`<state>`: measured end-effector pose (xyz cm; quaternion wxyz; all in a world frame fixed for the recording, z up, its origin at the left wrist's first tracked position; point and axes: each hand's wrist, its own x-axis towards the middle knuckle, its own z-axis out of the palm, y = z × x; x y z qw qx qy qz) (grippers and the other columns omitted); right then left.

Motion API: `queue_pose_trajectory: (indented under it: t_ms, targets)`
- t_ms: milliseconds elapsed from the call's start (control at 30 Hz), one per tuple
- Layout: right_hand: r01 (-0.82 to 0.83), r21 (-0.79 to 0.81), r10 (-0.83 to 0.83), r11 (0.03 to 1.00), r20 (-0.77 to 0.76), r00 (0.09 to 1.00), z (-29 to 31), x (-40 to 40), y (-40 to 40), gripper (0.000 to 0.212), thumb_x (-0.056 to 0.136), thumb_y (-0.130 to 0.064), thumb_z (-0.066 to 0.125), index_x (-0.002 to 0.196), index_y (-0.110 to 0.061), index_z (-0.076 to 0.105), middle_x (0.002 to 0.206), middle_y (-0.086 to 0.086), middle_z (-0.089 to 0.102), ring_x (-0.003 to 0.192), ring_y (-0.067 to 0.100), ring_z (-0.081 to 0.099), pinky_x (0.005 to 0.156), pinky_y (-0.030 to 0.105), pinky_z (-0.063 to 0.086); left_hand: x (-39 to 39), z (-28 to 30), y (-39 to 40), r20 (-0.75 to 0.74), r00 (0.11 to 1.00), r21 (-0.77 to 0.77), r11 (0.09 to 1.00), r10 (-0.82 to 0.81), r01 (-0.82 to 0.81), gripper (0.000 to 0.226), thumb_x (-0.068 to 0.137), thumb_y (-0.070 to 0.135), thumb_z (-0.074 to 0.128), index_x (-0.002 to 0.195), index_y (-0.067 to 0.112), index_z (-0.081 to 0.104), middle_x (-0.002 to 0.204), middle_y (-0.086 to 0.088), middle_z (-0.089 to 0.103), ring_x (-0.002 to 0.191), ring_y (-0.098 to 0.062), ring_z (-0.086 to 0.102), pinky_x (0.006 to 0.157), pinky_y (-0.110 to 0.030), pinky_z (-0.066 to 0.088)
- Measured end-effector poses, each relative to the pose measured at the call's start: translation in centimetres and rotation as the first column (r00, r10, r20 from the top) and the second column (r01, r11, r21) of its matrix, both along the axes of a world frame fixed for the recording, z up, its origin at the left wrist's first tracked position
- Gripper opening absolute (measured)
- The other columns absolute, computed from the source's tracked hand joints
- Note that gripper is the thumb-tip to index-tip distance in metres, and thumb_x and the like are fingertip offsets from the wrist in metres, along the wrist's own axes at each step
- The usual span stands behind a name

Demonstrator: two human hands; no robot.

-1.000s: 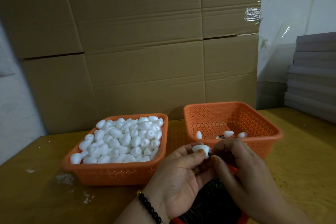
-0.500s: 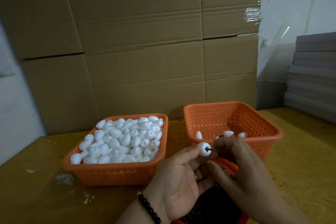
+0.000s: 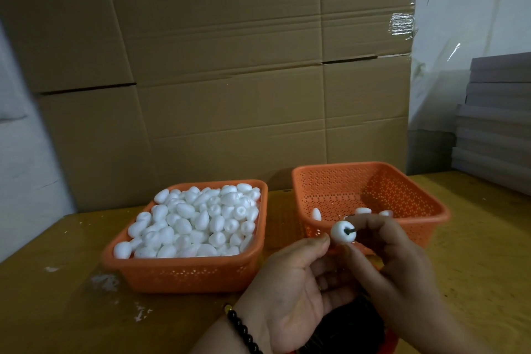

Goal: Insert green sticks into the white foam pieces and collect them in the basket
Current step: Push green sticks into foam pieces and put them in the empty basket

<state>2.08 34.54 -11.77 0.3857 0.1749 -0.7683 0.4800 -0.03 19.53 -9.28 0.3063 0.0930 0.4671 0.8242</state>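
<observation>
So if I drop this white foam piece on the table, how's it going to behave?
The foam piece looks rounded, so it would probably roll. Foam is likely very light and may bounce. The stick poking out might stop it.

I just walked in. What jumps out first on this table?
The orange basket on the left, heaped with white foam pieces. Nearer the camera, the left hand pinches one foam piece while the right hand holds a dark stick in it, before a nearly empty second basket.
</observation>
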Motion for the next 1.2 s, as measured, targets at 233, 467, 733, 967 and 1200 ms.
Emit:
queue_pose_trajectory:
  t_ms: [233,467,733,967,1200]
  targets:
    - [0.331,0.098,-0.338,0.938,0.06,0.939,0.6,-1.8,4.4,0.023,0.082,-0.048,0.052,0.1,-0.034,0.057,0.096,-0.012,0.059,0.079,0.008,0.062,0.054,0.029,0.054,-1.0,1.4,-2.7,-0.739,0.667,-0.412,0.717,0.098,-0.563,0.011,0.09,0.028,0.063,0.089,0.038,0.066,0.09,0.016,0.069,0.079,0.0,0.064,0.066,-0.016,0.051]
    - [0.62,0.381,-0.693,0.686,0.083,0.716,-1.2,-4.0,8.8,0.035,0.088,-0.024,0.06,0.122,-0.015,0.062,0.11,0.017,0.065,0.104,0.037,0.054,0.089,0.05,0.04,-4.4,2.2,-8.0,-0.846,0.455,-0.478,0.017,-0.28,-0.878,0.012,0.092,0.036,0.052,0.096,0.035,0.063,0.092,0.018,0.067,0.083,0.002,0.058,0.061,-0.018,0.043]
    - [0.599,0.445,-0.726,0.666,0.2,0.658,-1.4,-4.6,8.9,0.037,0.093,-0.029,0.054,0.127,-0.015,0.059,0.119,0.016,0.065,0.117,0.036,0.049,0.106,0.049,0.024,-6.1,2.3,-11.2,-0.764,0.606,-0.589,-0.143,-0.221,-0.795,0.017,0.093,0.033,0.048,0.099,0.032,0.064,0.093,0.014,0.062,0.088,-0.008,0.056,0.066,-0.025,0.045]
    - [0.579,0.486,-0.723,0.654,0.178,0.667,-1.0,-4.2,8.3,0.04,0.091,-0.026,0.058,0.129,-0.011,0.058,0.12,0.014,0.064,0.119,0.035,0.049,0.107,0.051,0.025,-6.7,2.2,-12.3,-0.806,0.576,-0.557,-0.156,-0.133,-0.816,0.022,0.093,0.032,0.051,0.109,0.031,0.065,0.111,0.006,0.061,0.093,-0.011,0.052,0.079,-0.029,0.05]
    - [0.399,0.461,-0.486,0.793,0.083,0.87,0.5,-1.5,4.2,0.033,0.085,-0.028,0.06,0.118,-0.022,0.063,0.114,-0.003,0.063,0.108,0.024,0.056,0.096,0.045,0.039,-7.1,1.2,-11.7,-0.799,0.577,-0.557,-0.154,-0.171,-0.816,0.033,0.094,0.03,0.047,0.124,0.032,0.06,0.127,0.003,0.06,0.12,-0.02,0.049,0.091,-0.035,0.047]
